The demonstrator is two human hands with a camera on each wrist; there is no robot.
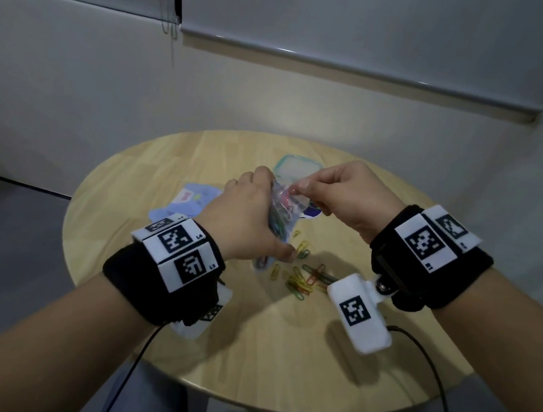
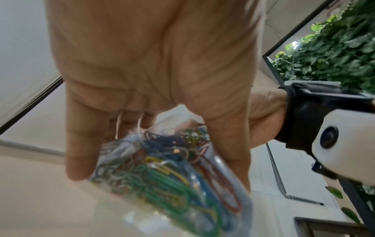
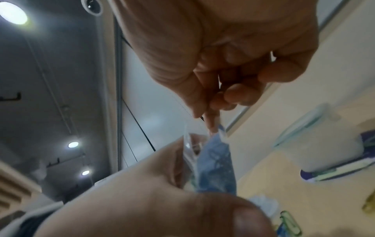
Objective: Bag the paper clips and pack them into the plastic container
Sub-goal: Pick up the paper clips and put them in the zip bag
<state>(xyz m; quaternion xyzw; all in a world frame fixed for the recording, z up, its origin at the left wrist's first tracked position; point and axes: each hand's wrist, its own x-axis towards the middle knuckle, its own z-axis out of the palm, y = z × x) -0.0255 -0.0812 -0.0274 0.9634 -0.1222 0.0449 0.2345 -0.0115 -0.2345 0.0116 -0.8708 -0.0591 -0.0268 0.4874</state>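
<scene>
Paper clips (image 2: 162, 181) fill a clear bag (image 1: 280, 217) gripped by the left hand (image 1: 248, 216) above the counter (image 1: 246, 334) centre, the right hand (image 1: 344, 194) pinching its top edge.

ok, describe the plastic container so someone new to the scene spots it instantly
Start at the round wooden table and look to its far side, beyond both hands. The plastic container sits there: clear and squarish, with a pale teal rim. Unlike the loose paper clips on the near side and the flat printed bags to the left, it is a rigid box.
</scene>
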